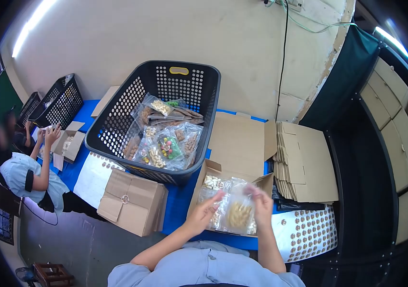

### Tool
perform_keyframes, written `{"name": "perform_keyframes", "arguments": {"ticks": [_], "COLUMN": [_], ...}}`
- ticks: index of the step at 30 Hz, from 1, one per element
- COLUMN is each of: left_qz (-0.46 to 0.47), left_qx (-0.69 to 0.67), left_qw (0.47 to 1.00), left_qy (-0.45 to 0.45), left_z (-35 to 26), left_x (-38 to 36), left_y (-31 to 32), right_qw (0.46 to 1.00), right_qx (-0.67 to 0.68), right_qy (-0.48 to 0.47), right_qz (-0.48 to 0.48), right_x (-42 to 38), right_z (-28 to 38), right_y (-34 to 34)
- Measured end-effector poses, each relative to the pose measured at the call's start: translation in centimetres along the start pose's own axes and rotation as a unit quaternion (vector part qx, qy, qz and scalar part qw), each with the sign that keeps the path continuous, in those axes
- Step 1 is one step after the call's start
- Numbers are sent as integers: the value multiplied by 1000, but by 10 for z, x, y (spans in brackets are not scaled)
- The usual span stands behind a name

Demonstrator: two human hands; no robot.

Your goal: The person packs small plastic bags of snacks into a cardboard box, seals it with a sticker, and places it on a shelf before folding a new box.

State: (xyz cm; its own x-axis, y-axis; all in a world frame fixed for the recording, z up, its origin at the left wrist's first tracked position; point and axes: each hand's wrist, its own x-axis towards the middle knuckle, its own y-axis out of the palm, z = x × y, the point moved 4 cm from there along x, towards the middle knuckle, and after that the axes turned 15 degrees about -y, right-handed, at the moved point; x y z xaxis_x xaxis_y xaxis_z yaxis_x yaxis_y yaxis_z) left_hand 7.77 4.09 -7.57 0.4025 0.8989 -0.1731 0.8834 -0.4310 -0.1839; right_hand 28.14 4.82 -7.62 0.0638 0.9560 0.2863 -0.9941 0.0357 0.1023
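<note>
An open cardboard box (193, 203) sits in front of me, its lid raised at the back, with clear packets of pale pieces inside. Over its right part is a clear bag (240, 213) of yellowish pieces. My right hand (261, 205) pinches the top right corner of this bag. My left hand (205, 214) is at the left side of the bag, fingers apart, over the packets. Whether its fingertips touch the bag is hard to tell.
A black basket (113, 129) of filled packets stands behind on the left. Closed boxes (132, 201) lie left, flattened cartons (309, 158) right, above a sticker sheet (304, 232). A person (29, 177) works at the far left.
</note>
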Motion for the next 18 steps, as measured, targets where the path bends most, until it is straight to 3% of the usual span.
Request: {"name": "perform_keyframes", "arguments": {"ticks": [2,3,5,6,8,9,11,12,13,15,16,18], "left_qz": [-49,-9,-2,3,-10,-24,-48,-71,-5,-9,-18,-53], "left_qx": [-84,-57,-27,4,4,3,9,15,-61,-61,-59,-14], "left_qw": [995,998,998,996,994,990,992,993,998,998,998,998], "left_qy": [36,25,53,84,112,139,118,95,25,26,29,39], "left_z": [-6,-3,-6,-11,-13,-14,0,-2,1,-9,-13,-15], "left_x": [5,9,11,11,12,10,14,15,16,12,11,9], "left_y": [-15,-21,-16,-11,7,13,15,12,13,9,6,5], "right_qw": [976,976,917,916,896,895,965,964,966,956,955,960], "right_qx": [-97,-98,-337,-354,-321,-322,-141,-145,-177,-220,-220,-213], "right_qy": [-128,-126,-205,-187,-288,-289,-203,-204,-187,-172,-173,-181], "right_qz": [-149,-150,-56,-2,110,109,90,87,20,-94,-94,26], "right_x": [10,7,1,-3,-11,-14,-15,-13,-11,-1,0,5], "right_z": [31,31,37,46,40,38,30,26,19,32,26,15], "right_y": [-16,-16,-6,11,41,48,53,52,45,39,33,30]}}
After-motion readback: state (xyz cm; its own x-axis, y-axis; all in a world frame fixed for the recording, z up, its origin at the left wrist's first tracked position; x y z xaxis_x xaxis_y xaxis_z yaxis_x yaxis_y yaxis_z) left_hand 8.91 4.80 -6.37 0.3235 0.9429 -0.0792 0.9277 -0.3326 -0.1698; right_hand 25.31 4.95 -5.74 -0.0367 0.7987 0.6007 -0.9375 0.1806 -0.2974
